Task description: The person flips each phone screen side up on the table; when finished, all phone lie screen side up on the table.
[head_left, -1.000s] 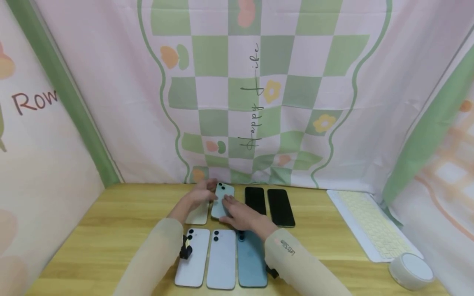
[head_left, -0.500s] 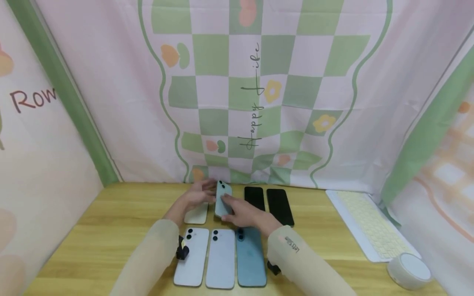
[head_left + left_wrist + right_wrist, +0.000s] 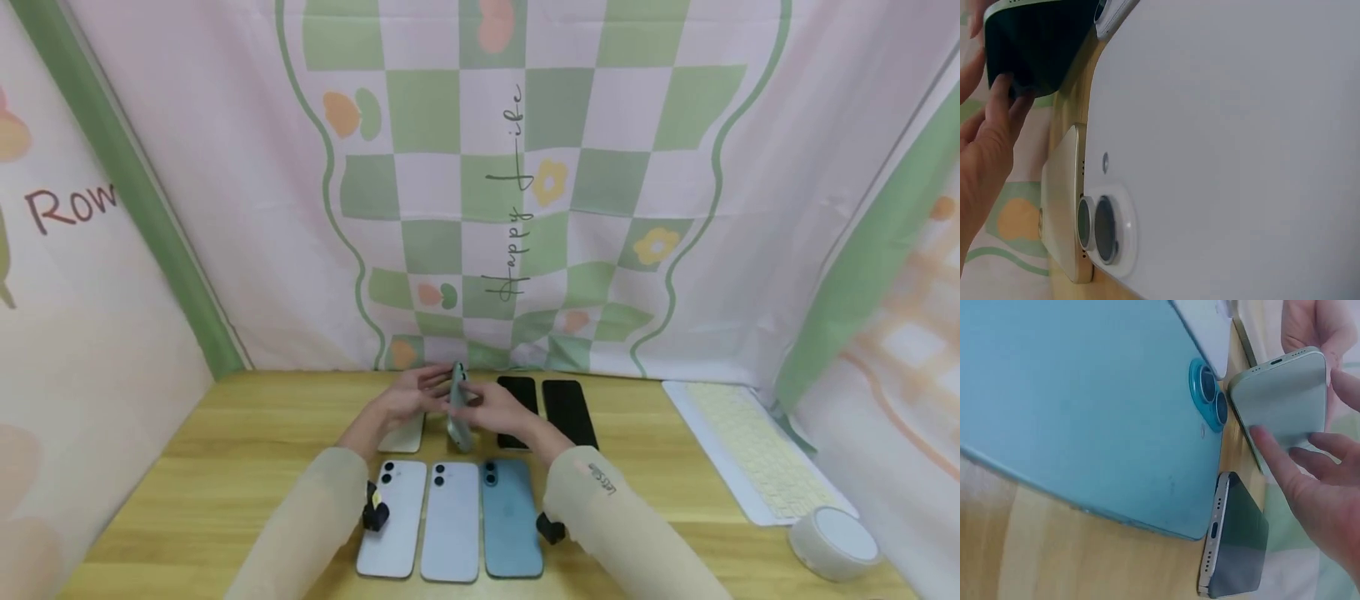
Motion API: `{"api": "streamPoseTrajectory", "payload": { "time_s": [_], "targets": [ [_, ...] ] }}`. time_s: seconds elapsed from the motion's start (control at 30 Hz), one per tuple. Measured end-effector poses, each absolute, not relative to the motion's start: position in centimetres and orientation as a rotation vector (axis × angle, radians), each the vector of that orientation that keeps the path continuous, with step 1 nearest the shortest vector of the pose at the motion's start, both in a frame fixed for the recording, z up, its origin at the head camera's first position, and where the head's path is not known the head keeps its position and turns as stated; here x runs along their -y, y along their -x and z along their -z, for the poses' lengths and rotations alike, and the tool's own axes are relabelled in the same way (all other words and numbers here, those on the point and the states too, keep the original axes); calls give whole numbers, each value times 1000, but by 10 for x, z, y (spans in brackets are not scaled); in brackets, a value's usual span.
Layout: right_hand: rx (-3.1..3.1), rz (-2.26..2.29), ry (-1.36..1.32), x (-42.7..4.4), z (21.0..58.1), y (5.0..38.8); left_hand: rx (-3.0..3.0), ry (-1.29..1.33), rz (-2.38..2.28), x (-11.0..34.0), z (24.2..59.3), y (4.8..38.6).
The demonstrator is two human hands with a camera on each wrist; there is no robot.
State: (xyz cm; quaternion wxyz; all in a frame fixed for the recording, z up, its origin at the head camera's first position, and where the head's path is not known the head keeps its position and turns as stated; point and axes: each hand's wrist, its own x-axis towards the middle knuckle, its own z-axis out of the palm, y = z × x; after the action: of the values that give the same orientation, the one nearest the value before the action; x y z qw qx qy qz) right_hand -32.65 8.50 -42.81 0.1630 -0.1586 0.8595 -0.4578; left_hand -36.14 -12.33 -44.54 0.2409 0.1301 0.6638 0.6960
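A light mint-green smartphone [image 3: 458,412] stands on its edge between my two hands, its back to the right and dark screen to the left. My left hand [image 3: 408,393] holds it from the left, with fingertips on the screen [image 3: 1038,47] in the left wrist view. From the right, my right hand [image 3: 491,410] holds it, its fingers [image 3: 1285,459] on the back. Whether its lower edge touches the table cannot be told. A cream phone [image 3: 403,435] lies partly hidden under my left hand. Beside my right hand lies a black-screened phone [image 3: 517,396], partly covered.
Another black-screened phone [image 3: 568,412] lies at the right of the back row. Nearer me lie a white phone [image 3: 392,525], a pale lilac phone [image 3: 450,529] and a blue phone [image 3: 513,525], backs up. Farther right are a keyboard [image 3: 757,454] and a white round object [image 3: 834,543].
The mint phone has tipped up from lying back-up to standing on its edge, its back turning to the right. Both hands have turned with it; the other phones stay put.
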Motion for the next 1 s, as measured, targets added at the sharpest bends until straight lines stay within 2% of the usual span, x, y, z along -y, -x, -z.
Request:
{"api": "streamPoseTrajectory", "payload": {
  "time_s": [0.3,0.6,1.0],
  "targets": [
    [-2179,1662,352,-87,430,331,-1915,-484,-1801,117,445,358],
    [-2082,1793,195,-94,428,334,-2094,-615,-1624,110,445,357],
    [-2017,1872,135,-103,433,335,-2359,-649,-1451,100,445,351]
  ]
}}
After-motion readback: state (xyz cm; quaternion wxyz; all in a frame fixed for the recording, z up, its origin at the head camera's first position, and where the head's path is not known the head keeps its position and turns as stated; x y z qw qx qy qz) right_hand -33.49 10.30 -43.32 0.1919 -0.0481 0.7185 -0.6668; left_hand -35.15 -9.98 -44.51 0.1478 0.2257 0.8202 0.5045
